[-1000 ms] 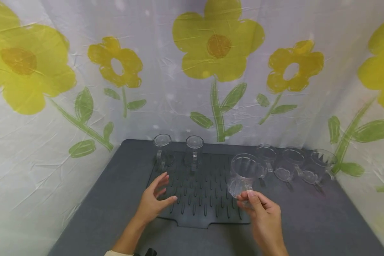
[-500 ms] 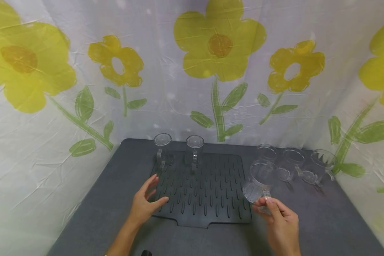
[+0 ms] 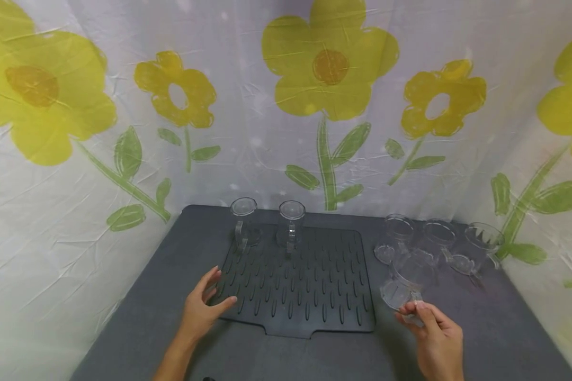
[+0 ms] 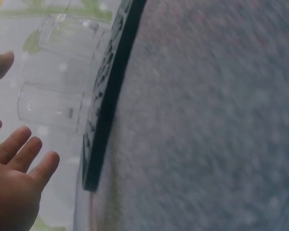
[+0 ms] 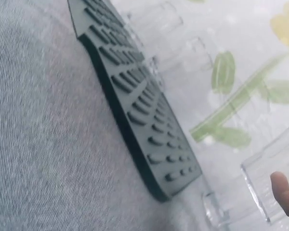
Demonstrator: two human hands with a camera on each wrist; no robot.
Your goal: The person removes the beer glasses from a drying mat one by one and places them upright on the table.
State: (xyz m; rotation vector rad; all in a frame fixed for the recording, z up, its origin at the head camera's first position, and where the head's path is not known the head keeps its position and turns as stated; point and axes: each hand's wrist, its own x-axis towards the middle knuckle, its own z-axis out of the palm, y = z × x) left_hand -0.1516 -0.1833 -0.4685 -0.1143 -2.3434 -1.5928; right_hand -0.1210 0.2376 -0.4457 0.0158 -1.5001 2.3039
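Observation:
My right hand [image 3: 436,333] pinches the handle of a clear glass mug [image 3: 394,294], rim up, just right of the mat. The same mug [image 5: 256,195] shows partly at the lower right of the right wrist view. The left hand [image 3: 196,311], fingers apart and nothing in them, hovers by the front left corner of the black ridged drying mat [image 3: 310,312]. Two more mugs, a left one [image 3: 244,225] and a right one [image 3: 292,225], stand upside down along the mat's back edge. In the left wrist view, my spread fingers [image 4: 26,154] show beside them.
Behind the held mug, three upright clear mugs line the table's back right: a near one [image 3: 399,228], a middle one [image 3: 439,233] and a far one [image 3: 483,238]. The held mug overlaps some of them in view. A flower-printed curtain [image 3: 248,159] hangs behind the grey table [image 3: 343,354].
The right hand has carried its mug rightward and nearer to me, from over the mat's right side to beside it. My left hand has drifted left and slightly nearer.

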